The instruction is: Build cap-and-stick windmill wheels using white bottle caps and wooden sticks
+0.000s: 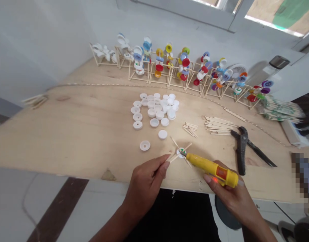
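My left hand [148,179] pinches the end of a thin wooden stick [174,157] near the table's front edge. That stick belongs to a cross of sticks over a small white bottle cap [179,155] with green marks. My right hand [232,198] is wrapped round a yellow glue gun [206,164], which glows red near the thumb. Its nozzle points left and meets the middle of the crossed sticks; whether glue is coming out I cannot tell. A white cap with a hole [144,145] and a plain white cap [163,134] lie just beyond my left hand.
Several white caps [151,112] are grouped mid-table. Short sticks [190,129] and longer sticks [218,126] lie right of them, beside a black hand cutter [242,148]. Stick frames with colourful cap wheels [186,63] line the wall. A cord [114,85] crosses the table.
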`<state>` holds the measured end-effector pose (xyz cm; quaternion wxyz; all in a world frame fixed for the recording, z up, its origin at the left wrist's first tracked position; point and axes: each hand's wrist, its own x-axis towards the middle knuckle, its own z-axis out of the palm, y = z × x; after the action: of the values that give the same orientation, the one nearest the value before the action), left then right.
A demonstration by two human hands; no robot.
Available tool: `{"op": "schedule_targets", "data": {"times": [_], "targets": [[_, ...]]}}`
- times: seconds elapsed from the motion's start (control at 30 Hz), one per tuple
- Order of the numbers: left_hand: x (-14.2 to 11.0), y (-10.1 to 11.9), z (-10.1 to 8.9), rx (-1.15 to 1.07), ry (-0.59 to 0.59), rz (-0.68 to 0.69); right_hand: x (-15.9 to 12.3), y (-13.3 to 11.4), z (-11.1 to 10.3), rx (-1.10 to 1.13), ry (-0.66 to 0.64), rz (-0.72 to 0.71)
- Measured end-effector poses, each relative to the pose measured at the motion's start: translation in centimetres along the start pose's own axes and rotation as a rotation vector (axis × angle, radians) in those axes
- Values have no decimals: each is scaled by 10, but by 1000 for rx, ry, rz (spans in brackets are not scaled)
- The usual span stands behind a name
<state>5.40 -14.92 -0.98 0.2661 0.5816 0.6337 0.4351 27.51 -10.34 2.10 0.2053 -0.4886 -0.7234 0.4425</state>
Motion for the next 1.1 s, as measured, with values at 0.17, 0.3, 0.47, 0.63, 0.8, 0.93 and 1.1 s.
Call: {"op": "schedule_targets", "data": {"times": [0.17,0.3,0.47,0.63,0.8,0.93,1.1], "targets": [[11,2,-5,86,-135,-5,-3,3,2,38,-6,22],[19,5,-7,129,-209,17,-4,5,3,45,12,-18],[24,5,-6,130,-247,78,-2,2,5,-56,10,-51],[25,6,-7,112,-221,80,0,0,6,-67,21,-63],[26,9,-9,72,-255,23,-1,0,8,-75,52,-97],[27,12,-7,25,-280,-42,-2,0,11,-142,84,-152],[26,12,-8,-29,-306,-101,-4,0,15,-230,116,-236]]}}
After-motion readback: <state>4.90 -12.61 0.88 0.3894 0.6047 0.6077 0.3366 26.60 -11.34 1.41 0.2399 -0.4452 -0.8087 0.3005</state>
